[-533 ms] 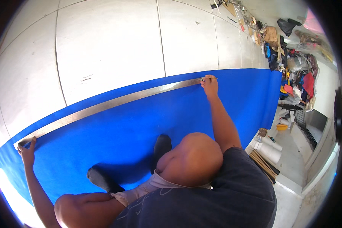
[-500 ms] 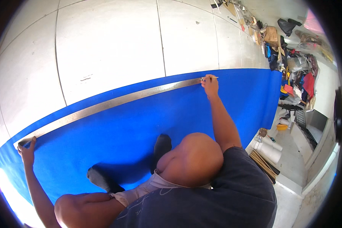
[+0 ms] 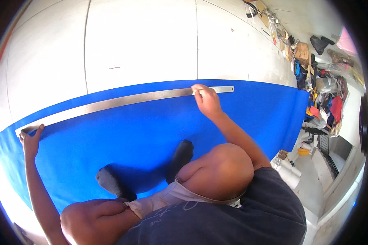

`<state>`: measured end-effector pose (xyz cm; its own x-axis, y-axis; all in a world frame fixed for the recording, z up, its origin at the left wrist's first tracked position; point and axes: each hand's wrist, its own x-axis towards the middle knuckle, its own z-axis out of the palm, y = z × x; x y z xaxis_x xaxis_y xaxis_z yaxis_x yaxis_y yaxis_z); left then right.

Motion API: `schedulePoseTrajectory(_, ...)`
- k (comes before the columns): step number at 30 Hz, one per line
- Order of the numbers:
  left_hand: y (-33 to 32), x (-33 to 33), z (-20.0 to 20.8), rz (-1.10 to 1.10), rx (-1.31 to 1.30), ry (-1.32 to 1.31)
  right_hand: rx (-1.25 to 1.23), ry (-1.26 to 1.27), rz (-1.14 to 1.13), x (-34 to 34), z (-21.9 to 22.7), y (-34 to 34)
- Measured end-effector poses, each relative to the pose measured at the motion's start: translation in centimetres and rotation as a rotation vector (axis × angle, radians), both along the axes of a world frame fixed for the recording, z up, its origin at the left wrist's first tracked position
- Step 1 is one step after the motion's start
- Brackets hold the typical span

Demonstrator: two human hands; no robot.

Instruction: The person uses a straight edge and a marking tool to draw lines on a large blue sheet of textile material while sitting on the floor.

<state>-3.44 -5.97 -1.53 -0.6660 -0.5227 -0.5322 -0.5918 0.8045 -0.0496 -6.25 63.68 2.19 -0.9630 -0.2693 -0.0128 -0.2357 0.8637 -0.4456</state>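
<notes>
A long metal ruler [image 3: 122,101] lies across blue sheet material [image 3: 122,143], close to its far edge. At the ruler's left end my left hand [image 3: 30,141] holds it down, thumb and fingers spread apart on the metal. My right hand [image 3: 208,101] is over the ruler nearer its right end, fingers pinched together. A thin pale stick, like a pen, shows only as a small light tip [image 3: 194,92] at those fingers; the rest is hidden. Past this hand the ruler runs on to a rounded end with a small hole.
Pale floor tiles [image 3: 143,41] extend beyond the sheet. My feet in dark socks [image 3: 114,179] rest on the blue material. A heap of bags and cloth [image 3: 329,87] lies at the right, with white rolls [image 3: 288,173] and a dark rack [image 3: 325,149] nearer me.
My right hand has moved left along the ruler, uncovering its right end. My left hand stays at the left end. The whole view has shifted slightly.
</notes>
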Motion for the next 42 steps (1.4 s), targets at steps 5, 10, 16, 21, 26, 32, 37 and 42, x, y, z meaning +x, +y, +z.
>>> schedulePoseTrajectory(5,1.1,-0.3,0.6,-0.011,0.025,0.027,-0.032,-0.056,0.535,-3.8,0.2,-7.2)
schedulePoseTrajectory(10,2.6,-0.5,1.7,0.068,-0.046,-0.025,-0.090,-0.153,0.880,-7.6,-0.7,-18.0)
schedulePoseTrajectory(16,3.7,-0.6,3.0,0.113,-0.034,-0.017,-0.249,-0.155,1.017,-8.8,-4.3,-39.3)
schedulePoseTrajectory(21,4.3,-0.2,3.6,0.102,-0.012,0.012,-0.297,-0.221,0.968,-8.8,-5.4,-53.9)
schedulePoseTrajectory(26,3.1,0.9,2.7,0.090,-0.021,0.056,-0.197,-0.324,0.866,-7.6,-4.1,-63.0)
schedulePoseTrajectory(32,4.3,0.2,4.3,0.194,0.077,0.088,-0.811,-0.451,0.354,-12.4,-2.1,-54.3)
schedulePoseTrajectory(37,3.2,0.6,4.6,0.193,0.074,0.050,0.116,-0.589,0.201,-16.9,7.3,-33.9)
schedulePoseTrajectory(42,3.4,-0.4,3.8,0.165,0.063,0.009,0.624,-0.627,0.143,-13.6,14.6,-18.1)
